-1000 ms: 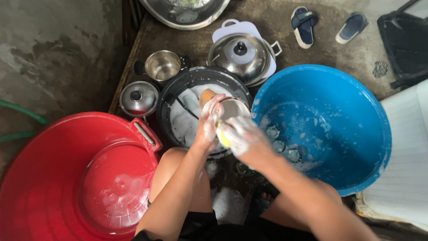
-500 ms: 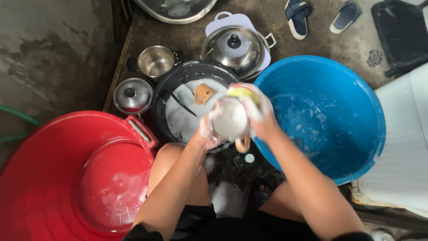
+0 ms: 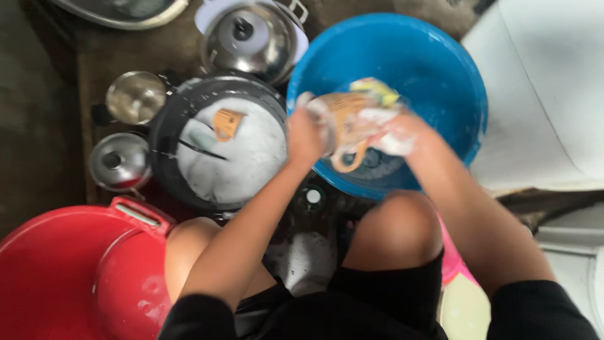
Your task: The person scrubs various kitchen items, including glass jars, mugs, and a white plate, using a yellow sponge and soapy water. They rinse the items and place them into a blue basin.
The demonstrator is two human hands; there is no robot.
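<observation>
Since earlier, we find mug [image 3: 345,123] shifted over blue tub [image 3: 440,69] | left hand [image 3: 306,135] clasps mug, right hand [image 3: 396,132] presses sponge [image 3: 376,91] | still soapy, unrinsed; pans left of grip wait.

left hand [image 3: 306,133] + right hand [image 3: 397,133]: gripping soapy orange mug [image 3: 345,119] | over blue tub [image 3: 440,69]

One head-worn view looks steeply down, close over the wash basins [image 3: 440,69].
</observation>
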